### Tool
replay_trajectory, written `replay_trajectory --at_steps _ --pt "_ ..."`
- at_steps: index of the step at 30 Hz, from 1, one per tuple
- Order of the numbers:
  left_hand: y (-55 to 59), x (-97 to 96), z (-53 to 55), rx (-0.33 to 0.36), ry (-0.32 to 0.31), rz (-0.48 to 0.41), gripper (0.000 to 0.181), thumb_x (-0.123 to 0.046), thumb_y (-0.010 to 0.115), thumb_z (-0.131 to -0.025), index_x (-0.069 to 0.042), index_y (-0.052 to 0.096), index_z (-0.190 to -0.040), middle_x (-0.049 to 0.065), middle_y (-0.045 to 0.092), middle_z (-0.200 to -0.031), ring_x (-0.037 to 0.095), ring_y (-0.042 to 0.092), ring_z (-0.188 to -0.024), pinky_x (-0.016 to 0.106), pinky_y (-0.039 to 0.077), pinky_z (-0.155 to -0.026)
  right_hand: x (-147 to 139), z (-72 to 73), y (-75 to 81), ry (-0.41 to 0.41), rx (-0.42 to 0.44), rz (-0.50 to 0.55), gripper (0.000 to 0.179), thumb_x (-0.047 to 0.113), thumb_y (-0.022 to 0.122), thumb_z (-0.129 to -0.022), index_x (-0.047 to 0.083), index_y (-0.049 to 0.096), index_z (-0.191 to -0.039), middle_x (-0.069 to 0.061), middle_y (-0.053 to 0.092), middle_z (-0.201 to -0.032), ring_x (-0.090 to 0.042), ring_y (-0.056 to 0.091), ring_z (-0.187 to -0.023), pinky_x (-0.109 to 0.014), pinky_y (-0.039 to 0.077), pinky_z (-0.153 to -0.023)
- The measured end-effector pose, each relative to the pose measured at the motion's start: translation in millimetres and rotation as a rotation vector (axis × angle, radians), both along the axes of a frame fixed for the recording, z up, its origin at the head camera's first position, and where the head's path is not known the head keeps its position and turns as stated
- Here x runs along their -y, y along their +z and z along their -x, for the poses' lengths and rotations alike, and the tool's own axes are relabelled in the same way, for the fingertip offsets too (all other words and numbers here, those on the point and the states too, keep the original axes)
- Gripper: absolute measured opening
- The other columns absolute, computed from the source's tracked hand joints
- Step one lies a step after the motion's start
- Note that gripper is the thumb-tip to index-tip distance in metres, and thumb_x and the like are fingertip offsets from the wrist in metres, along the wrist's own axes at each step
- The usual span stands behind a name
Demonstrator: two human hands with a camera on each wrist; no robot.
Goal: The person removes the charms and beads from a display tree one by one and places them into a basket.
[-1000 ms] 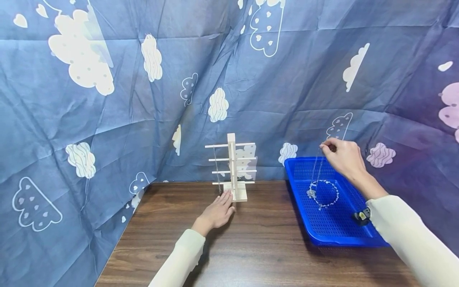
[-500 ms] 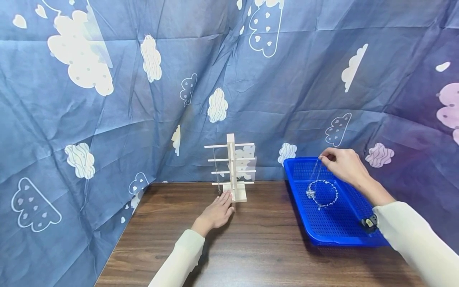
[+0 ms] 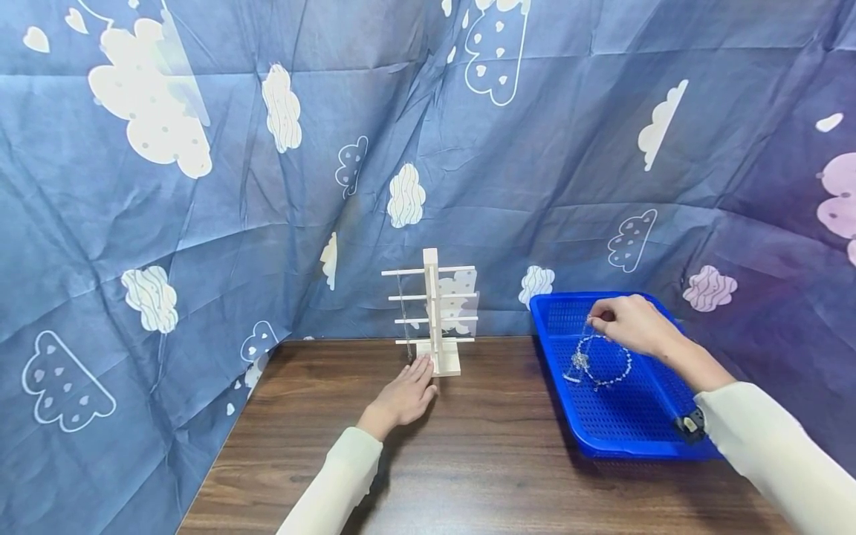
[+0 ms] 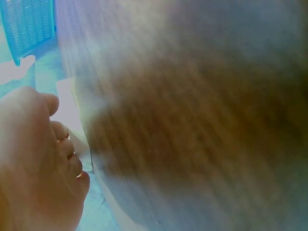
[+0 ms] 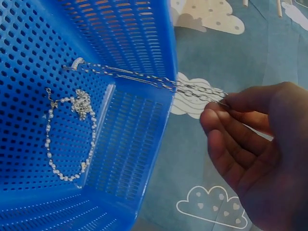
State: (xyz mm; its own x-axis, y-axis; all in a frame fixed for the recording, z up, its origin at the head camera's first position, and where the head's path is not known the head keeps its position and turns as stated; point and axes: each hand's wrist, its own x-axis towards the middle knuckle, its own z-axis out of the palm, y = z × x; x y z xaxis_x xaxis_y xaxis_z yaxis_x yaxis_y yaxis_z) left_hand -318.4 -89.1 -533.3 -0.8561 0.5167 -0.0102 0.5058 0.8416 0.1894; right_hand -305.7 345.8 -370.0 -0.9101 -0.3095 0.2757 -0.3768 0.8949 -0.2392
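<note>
- Right wrist view: silver chain [image 5: 156,82] pinched by right hand [image 5: 257,166], thumb against fingertips; long axis runs from fingers down into blue basket [image 5: 127,149], pale pendant [image 5: 77,63] lowermost.
- Head view: left hand [image 3: 403,395], fingers extended, on base of wooden stand [image 3: 432,301], farther from chain.
- Writing, brands: none legible.

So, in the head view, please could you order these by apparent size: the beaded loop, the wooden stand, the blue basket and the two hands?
Largest to smallest:
1. Blue basket
2. Wooden stand, by overall outline
3. Left hand and right hand, too alike to rank
4. Beaded loop
</note>
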Motion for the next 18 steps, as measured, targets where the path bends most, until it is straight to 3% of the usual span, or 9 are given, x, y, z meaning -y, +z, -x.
replay_trajectory --at_steps 12,18 --pt "1.7 0.6 -0.9 0.000 -0.008 -0.006 0.061 -0.030 0.032 -0.115 0.003 0.027 -0.167 0.018 0.020 -0.178 0.033 0.020 -0.166 0.049 0.023 -0.136 7 2.8 -16.4 0.080 0.164 -0.051 0.016 0.014 0.070 -0.098 0.018 0.074 -0.084 0.009 0.065 -0.067 -0.005 0.057 -0.060 -0.025 0.046 -0.057" --pt "-0.2 0.2 0.8 -0.005 -0.008 0.005 0.062 -0.032 0.031 -0.116 0.002 0.026 -0.167 0.017 0.019 -0.178 0.032 0.019 -0.167 0.047 0.022 -0.136 10 4.5 -24.3 0.089 0.198 -0.078 0.015 0.014 0.072 -0.097 0.017 0.073 -0.082 0.009 0.063 -0.064 -0.006 0.056 -0.058 -0.028 0.047 -0.058"
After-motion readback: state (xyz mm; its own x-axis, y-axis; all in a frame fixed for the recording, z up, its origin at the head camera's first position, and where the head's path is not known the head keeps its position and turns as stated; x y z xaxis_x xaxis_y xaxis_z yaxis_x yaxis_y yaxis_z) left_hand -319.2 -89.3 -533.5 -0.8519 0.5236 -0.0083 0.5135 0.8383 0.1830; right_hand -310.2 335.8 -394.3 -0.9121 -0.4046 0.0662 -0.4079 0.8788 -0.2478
